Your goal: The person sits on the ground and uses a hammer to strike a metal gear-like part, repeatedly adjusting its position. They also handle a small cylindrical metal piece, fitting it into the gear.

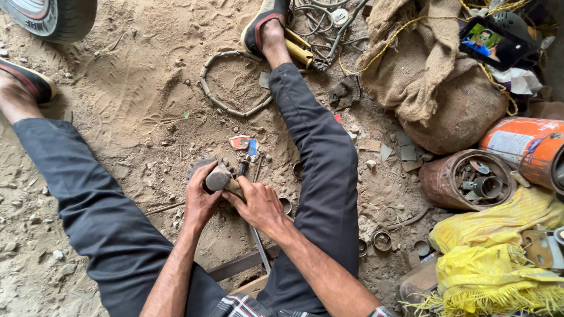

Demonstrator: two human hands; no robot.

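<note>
Both hands point(232, 196) clasped round hammer point(222, 179)

the left hand point(200, 196) and right hand point(258, 205) cover most of the toothed gear point(197, 167) and the hammer's point(218, 178) handle, so what lies under the palms cannot be told. far up-left of the hands, a tyre point(56, 17) is cut by the top edge. right of the hands, an orange cylinder point(529, 147) runs off the right edge, and the bits inside the rusty can point(470, 179) are too small to name.

hammer point(218, 178) | metal head, wooden handle | tilted | over toothed gear point(197, 167)
</note>
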